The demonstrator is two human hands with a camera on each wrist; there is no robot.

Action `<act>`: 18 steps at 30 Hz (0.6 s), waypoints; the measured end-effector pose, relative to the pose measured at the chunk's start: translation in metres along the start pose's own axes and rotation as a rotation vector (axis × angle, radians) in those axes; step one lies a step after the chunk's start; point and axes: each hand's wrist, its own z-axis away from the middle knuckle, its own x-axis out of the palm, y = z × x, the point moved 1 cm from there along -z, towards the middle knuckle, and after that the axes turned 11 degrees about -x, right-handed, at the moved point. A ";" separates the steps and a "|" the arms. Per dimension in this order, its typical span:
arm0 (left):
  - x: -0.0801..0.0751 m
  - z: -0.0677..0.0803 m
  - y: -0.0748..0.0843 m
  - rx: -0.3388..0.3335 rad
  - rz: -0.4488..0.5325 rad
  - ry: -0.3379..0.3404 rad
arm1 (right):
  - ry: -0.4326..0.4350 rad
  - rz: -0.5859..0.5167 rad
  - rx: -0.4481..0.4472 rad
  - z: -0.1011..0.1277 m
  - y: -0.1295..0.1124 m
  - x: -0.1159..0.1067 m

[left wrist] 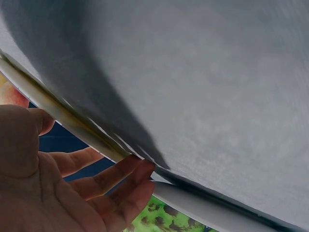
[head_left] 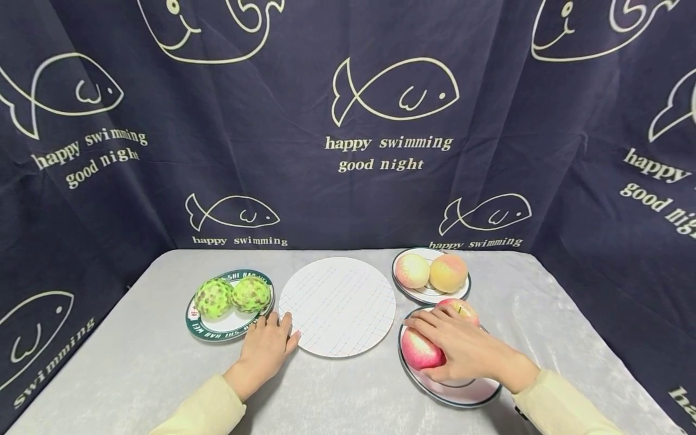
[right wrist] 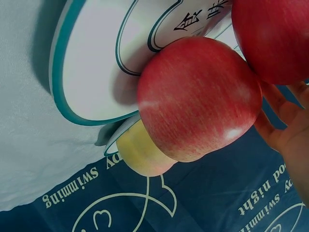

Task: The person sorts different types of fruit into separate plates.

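My right hand (head_left: 462,345) grips a red apple (head_left: 421,349), with its fingers over the top and thumb at the near side. That apple (right wrist: 275,41) is at the upper right in the right wrist view. A second red apple (head_left: 461,309) sits just behind the hand on the same dark-rimmed plate (head_left: 462,396). My left hand (head_left: 266,347) lies between the white round board (head_left: 337,308) and the green-rimmed plate (head_left: 203,331). Its fingers are extended, with the fingertips (left wrist: 140,166) at the board's edge.
Two green bumpy fruits, one on the left (head_left: 214,298) and one on the right (head_left: 251,294), lie on the green-rimmed plate. Behind the apples, a smaller plate (head_left: 429,296) holds two peach-like fruits. A grey cloth (head_left: 337,393) covers the table; a dark fish-print curtain (head_left: 348,199) hangs behind.
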 end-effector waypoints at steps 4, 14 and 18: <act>0.001 -0.001 0.000 -0.003 0.006 0.015 | 0.002 -0.001 0.015 0.001 0.002 0.000; -0.001 -0.004 -0.004 0.007 0.037 -0.020 | 0.015 -0.002 0.088 0.000 0.009 -0.008; -0.006 -0.004 -0.006 0.017 0.082 -0.025 | 0.051 -0.029 0.108 0.003 0.014 -0.013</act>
